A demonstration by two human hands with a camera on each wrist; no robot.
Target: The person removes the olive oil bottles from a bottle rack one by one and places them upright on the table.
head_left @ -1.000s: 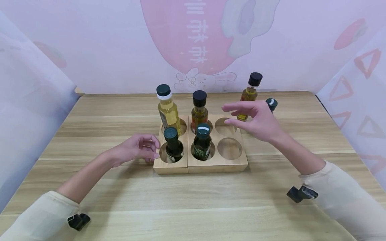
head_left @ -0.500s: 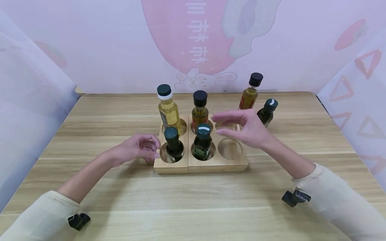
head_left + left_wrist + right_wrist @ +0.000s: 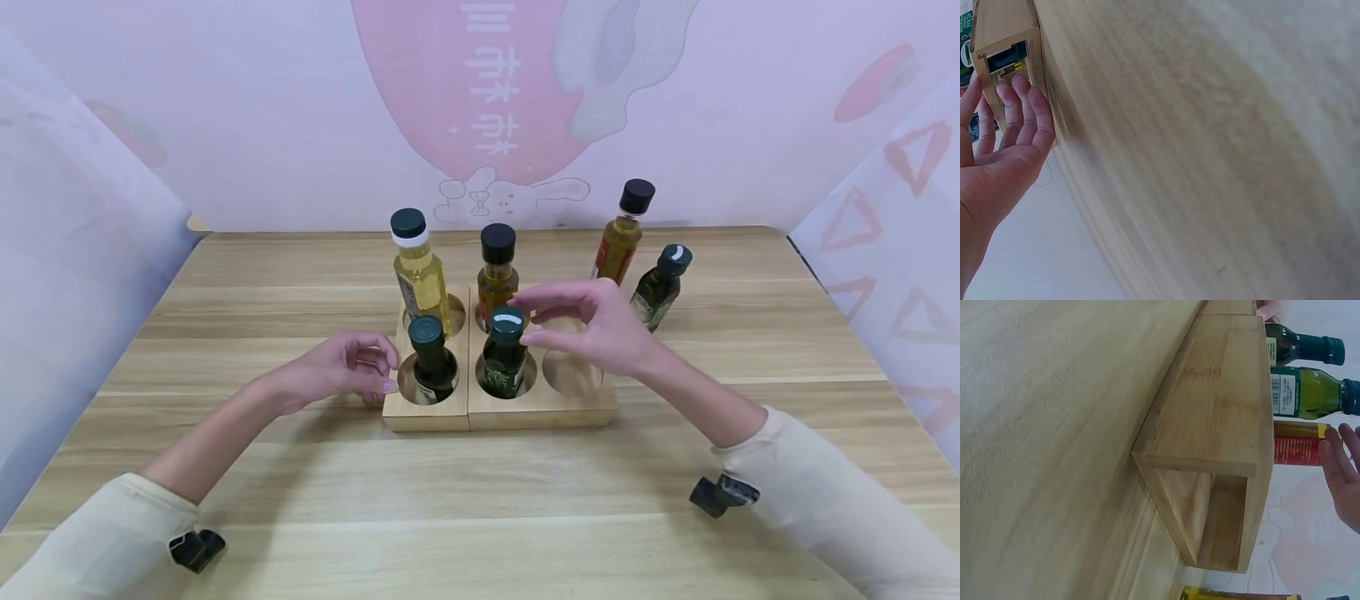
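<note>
Rack (image 3: pixel 538 418) mid-table (image 3: pixel 525 517); four bottles (image 3: pixel 435 367) upright in its holes, presumably kept from tipping by the walls. Two loose bottles (image 3: pixel 617 250) stand off its back right corner. Left hand (image 3: pixel 335 372) at rack's left edge, fingers bent, slightly apart, perhaps steadying it; contact unclear. Right hand (image 3: pixel 611 329) over right side, thumb and fingers spread, pinching nothing, thumb beside front-middle cap (image 3: pixel 507 325); touch cannot be told

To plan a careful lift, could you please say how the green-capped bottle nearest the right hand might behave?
The bottle looks like glossy glass, so it is probably stiff, breakable and slippery. Standing in the wooden rack, it seems unlikely to tip.
</note>
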